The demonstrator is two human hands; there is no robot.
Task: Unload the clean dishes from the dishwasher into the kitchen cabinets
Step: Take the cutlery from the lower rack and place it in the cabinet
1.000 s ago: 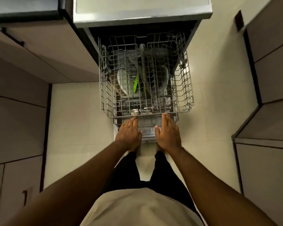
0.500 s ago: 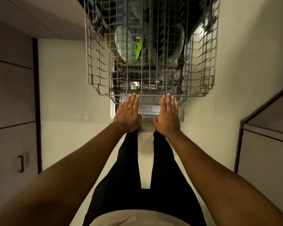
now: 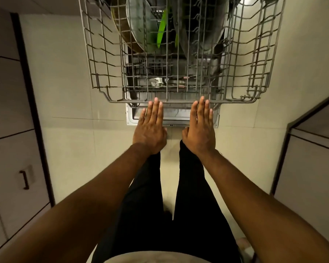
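Grey wire dishwasher rack (image 3: 179, 101) is sitting pulled out at far centre, its front rail running across right at both sets of fingertips. Left hand (image 3: 150, 130) is reaching out flat, palm down, fingers (image 3: 156, 111) straight & close together, holding nothing; tips are meeting the rail left of its middle. Right hand (image 3: 199, 130) is lying just beside it in the same pose, fingers (image 3: 201, 109) straight, together, holding nothing, tips at the rail right of middle. Can't tell from this angle whether the tips are pressing the wire or only overlapping it.

Seen thru the rack's wires, lower down: a round grey plate (image 3: 139, 21) is standing on edge at far left-centre, w/ a narrow bright green item (image 3: 161, 29) leaning just right of it. A larger dark dish (image 3: 203, 25) is standing further right, too blurred to detail. Shiny metal cutlery (image 3: 156, 82) is lying nearer, below the rack's front part. The pale metal edge of the open dishwasher door (image 3: 129, 118) is showing under the fingers.

Pale tiled floor (image 3: 65, 111) is spreading on both sides. Grey cabinet fronts (image 3: 8, 92) are lining the left, one w/ a black bar handle (image 3: 24, 179); another grey cabinet (image 3: 311, 177) is standing at right. Near bottom, black trousers (image 3: 146, 205) & a beige shirt hem (image 3: 160, 259) are showing btwn the arms.
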